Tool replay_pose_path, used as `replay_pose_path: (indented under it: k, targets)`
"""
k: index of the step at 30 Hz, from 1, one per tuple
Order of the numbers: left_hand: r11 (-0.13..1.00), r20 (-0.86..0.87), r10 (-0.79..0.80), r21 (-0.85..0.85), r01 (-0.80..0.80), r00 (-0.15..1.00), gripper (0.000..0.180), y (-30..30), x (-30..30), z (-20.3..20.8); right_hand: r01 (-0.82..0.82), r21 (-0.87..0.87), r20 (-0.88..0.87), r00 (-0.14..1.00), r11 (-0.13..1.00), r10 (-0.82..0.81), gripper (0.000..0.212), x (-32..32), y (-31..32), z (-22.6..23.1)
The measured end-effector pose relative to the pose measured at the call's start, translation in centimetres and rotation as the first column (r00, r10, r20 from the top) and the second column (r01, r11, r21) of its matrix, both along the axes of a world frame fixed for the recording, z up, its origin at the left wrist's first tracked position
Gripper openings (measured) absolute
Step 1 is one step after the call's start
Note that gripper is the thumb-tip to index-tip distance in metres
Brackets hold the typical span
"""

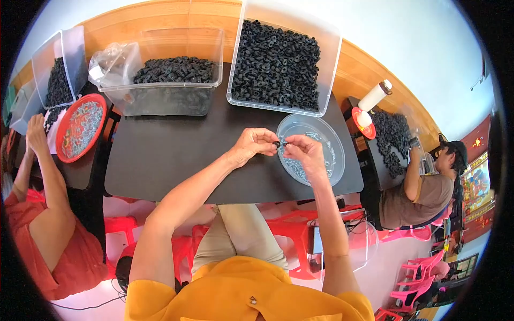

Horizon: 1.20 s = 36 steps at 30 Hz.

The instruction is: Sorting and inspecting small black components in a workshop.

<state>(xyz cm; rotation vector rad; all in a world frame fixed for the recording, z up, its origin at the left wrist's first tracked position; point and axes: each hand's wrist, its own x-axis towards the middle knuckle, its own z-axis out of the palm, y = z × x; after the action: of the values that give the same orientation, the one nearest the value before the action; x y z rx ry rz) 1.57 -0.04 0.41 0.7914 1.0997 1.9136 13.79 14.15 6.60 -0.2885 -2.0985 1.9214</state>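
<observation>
My left hand (250,146) pinches a small black ring-like part (277,144) between thumb and fingertips. Close against it, my right hand (307,155) is closed in a pinch too; a tiny dark bit shows at its fingertips, too small to name. Both hands meet over the left side of a round clear plastic tray (338,140), which holds many small silvery metal pieces (333,157). Behind the tray stands a large clear bin (327,64) heaped with black ring-shaped parts (276,64).
A second clear bin (166,99) of black parts stands at the back left of the dark table (166,152), beside a plastic bag (115,61). A person in red (59,246) works at the left near a red tray (63,144). Another person (417,192) sits at the right.
</observation>
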Motion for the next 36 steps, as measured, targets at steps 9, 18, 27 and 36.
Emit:
replay_pose_path:
  k: [9, 18, 27, 36]
  targets:
    - [1.0, -0.042, -0.012, 0.02, 0.013, 0.999, 0.017, 0.2, 0.0, 0.0, 0.029, 0.093, 0.02, 0.999, 0.995, -0.03, 0.011, -0.5, 0.0, -0.9]
    - [0.999, -0.032, 0.039, 0.003, -0.039, 0.999, 0.016, 0.1, 0.2, 0.0, 0.061, 0.255, 0.063, 0.995, 0.965, -0.08, 0.013, -0.9, 0.0, -0.8]
    - [0.994, -0.043, 0.112, -0.01, -0.112, 0.993, 0.014, 0.1, 0.6, 0.0, 0.014, 0.552, 0.131, 0.986, 0.834, -0.103, 0.014, -1.7, -1.4, 1.3]
    - [0.981, -0.042, 0.192, 0.051, -0.19, 0.981, 0.009, 0.1, 0.6, -0.6, 0.049, 0.741, -0.018, 0.998, 0.67, -0.054, 0.017, -3.0, -2.9, 1.3]
